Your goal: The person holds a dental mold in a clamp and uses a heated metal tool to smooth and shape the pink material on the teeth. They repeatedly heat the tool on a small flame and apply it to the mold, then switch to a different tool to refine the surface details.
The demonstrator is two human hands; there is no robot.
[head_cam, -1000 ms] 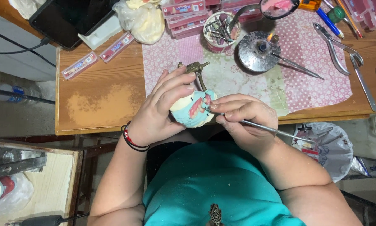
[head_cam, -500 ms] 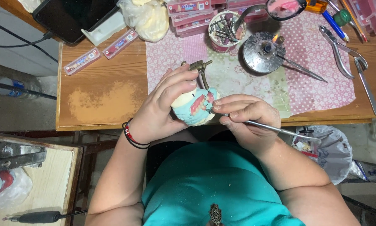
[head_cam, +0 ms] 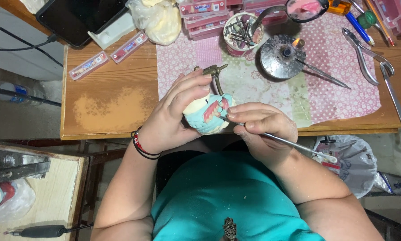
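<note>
Hands are meeting just above the near edge of the desk. The left hand is curling closed around a pale blue dental cast with pink gum and a row of teeth showing, fingers wrapped over its top and thumb underneath; a brass articulator frame is sticking up from behind it. The right hand is pinching a thin metal instrument between closed fingertips, its tip touching the cast at the tooth line and its handle trailing out past the wrist. The cast is sitting between the two hands, held clear of the desk.

Beyond the hands, a pink patterned cloth is covering the right part of the wooden desk. On it a small round metal burner is showing a flame, with a cup of burs just beside it and pliers further right. Two narrow trays of teeth are lying on the bare wood to the left, near a dark tablet. Below the desk edge a crumpled plastic bag is hanging at the right, and a second wooden surface is standing at the lower left.
</note>
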